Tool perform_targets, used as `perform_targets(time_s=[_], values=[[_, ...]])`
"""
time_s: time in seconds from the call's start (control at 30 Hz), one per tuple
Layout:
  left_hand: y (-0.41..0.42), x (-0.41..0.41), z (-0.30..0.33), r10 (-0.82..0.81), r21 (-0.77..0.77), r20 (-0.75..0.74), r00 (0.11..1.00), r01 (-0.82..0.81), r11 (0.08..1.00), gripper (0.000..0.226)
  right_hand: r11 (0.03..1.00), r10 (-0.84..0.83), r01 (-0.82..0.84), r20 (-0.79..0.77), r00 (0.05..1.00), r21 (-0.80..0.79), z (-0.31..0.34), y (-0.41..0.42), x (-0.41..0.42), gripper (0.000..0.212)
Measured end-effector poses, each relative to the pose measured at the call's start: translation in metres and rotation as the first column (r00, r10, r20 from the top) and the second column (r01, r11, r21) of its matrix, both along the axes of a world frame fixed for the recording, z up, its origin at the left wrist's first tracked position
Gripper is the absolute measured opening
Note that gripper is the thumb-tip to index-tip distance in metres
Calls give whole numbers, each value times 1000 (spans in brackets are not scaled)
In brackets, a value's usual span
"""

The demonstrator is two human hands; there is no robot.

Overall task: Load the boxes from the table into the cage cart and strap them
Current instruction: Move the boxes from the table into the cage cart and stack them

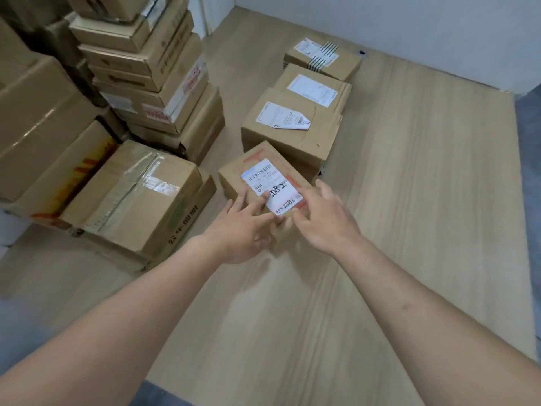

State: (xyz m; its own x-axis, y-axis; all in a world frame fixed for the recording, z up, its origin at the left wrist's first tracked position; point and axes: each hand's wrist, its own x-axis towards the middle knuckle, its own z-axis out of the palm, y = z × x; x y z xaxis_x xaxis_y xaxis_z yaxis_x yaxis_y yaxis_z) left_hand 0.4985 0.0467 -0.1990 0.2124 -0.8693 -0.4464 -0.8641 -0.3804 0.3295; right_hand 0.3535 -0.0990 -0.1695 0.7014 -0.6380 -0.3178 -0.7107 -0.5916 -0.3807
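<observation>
A big wooden table (409, 200) is holding a small brown box (257, 183) near its middle, and the left hand (243, 230) and right hand (325, 218) are touching it with fingers spread, not gripping.

Both hands (243, 230) (325, 218) touch the small labelled box (251, 174).

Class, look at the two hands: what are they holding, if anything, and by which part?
Nothing is clearly gripped yet. Both the left hand and the right hand rest spread on the small labelled box's near end.
</observation>
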Motion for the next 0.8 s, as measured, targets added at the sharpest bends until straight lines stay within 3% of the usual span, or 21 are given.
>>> perform_targets(time_s=[0.13,0.2,0.27,0.33,0.4,0.6,0.8], values=[[25,-1,3,-26,-88,-49,998,21,996,14,999,5,-3,-44,999,47,-12,16,-8,60],[35,-5,2,55,-176,-49,997,-63,982,12,995,3,1,-46,999,104,-23,28,-14,66],[42,-9,-1,202,-185,-93,975,-216,959,38,985,-55,54,-1,999,161,-33,37,-20,71],[46,-12,-2,361,-63,-237,902,-385,921,70,964,-158,143,51,986,224,-41,43,-24,73],[46,-16,-8,381,-7,-328,864,-406,914,85,941,-225,189,100,969,281,-46,51,-27,74],[54,-19,-13,361,-62,-339,869,-403,913,99,936,-278,214,211,937,280,-41,79,-34,72],[66,-27,37,319,-157,-280,905,-371,915,99,951,-267,203,292,918,233,2,87,-40,77]])
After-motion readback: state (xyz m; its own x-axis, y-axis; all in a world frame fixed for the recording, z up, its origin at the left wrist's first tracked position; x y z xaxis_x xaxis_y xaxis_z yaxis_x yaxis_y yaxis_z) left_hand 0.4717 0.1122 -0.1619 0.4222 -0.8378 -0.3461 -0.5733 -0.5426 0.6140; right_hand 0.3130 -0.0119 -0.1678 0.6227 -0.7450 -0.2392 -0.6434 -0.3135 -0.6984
